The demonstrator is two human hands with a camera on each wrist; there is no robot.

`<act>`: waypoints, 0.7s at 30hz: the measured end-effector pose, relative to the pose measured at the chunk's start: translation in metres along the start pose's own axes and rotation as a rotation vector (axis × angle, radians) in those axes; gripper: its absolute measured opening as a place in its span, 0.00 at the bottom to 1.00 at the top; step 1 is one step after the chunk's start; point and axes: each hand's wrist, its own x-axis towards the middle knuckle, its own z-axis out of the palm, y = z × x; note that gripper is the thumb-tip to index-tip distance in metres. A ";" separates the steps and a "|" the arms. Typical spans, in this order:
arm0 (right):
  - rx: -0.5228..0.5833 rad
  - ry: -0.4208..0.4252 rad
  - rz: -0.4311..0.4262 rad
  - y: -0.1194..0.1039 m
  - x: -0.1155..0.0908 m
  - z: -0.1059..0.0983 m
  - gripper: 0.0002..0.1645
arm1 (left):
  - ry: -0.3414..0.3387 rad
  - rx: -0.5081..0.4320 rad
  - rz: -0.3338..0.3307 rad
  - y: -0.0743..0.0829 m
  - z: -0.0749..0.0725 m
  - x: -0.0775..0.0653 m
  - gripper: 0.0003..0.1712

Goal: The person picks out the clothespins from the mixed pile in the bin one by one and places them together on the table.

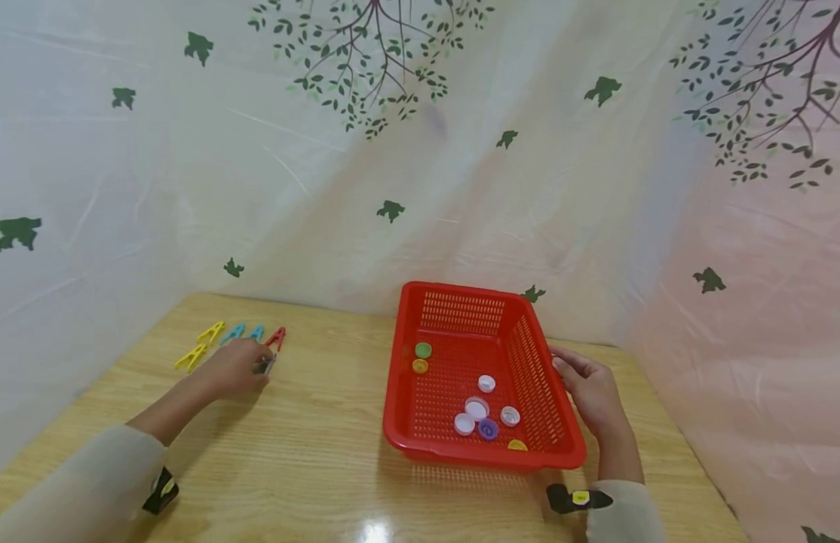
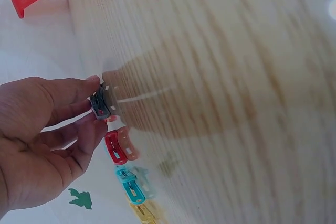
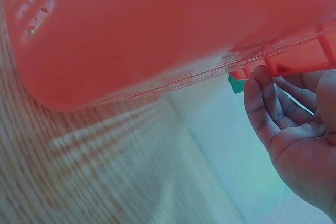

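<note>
At the left of the table, my left hand [image 1: 233, 371] pinches a dark grey clothespin [image 2: 100, 106] between thumb and fingers, at the table surface. Beside it lies a red clothespin [image 1: 277, 338]. Blue clothespins [image 1: 235, 332] and yellow clothespins [image 1: 191, 357] lie further left in the head view. My right hand [image 1: 594, 392] grips the right rim of a red plastic basket [image 1: 391, 407], fingers under the edge in the right wrist view. Several bottle caps lie inside, among them a green cap [image 1: 423, 350], a purple cap [image 1: 488, 429] and white caps [image 1: 464, 424].
The wooden table [image 1: 311, 452] runs up to a pale sheet [image 1: 311, 204] printed with leaves and branches, which hangs at the back and sides. The basket stands right of centre, its far side close to the sheet.
</note>
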 end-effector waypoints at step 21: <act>-0.008 -0.001 0.009 -0.001 0.000 -0.001 0.32 | -0.009 0.027 -0.026 0.005 -0.003 -0.001 0.20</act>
